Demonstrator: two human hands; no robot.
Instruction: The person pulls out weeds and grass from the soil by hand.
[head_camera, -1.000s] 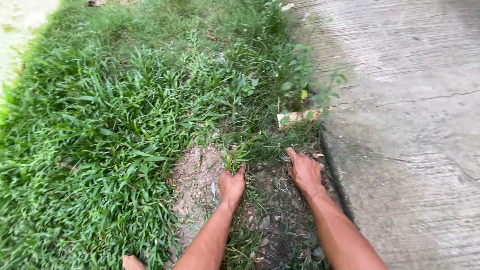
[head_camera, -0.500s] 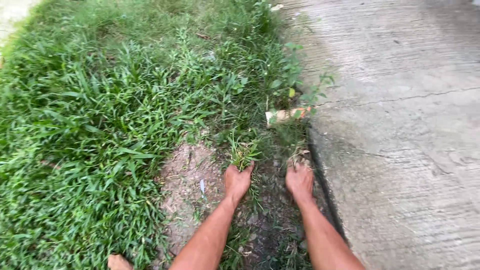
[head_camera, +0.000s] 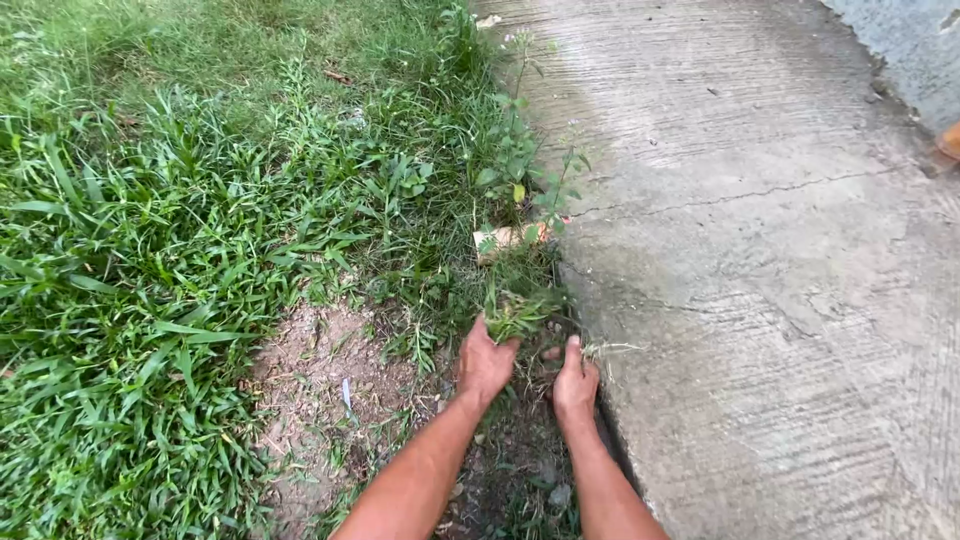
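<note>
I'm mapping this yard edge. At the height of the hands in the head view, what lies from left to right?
Grass → bare dirt patch → left hand gripping a grass tuft → right hand → concrete slab.

Two bare forearms enter from the bottom edge, lean and sinewy, with no sleeve, cuff or glove on either. The left hand (head_camera: 485, 362) and the right hand (head_camera: 575, 385) are uncovered too, and no ring, watch or band shows at finger or wrist. The fingertips look soiled, though the view is too coarse to be sure.
</note>
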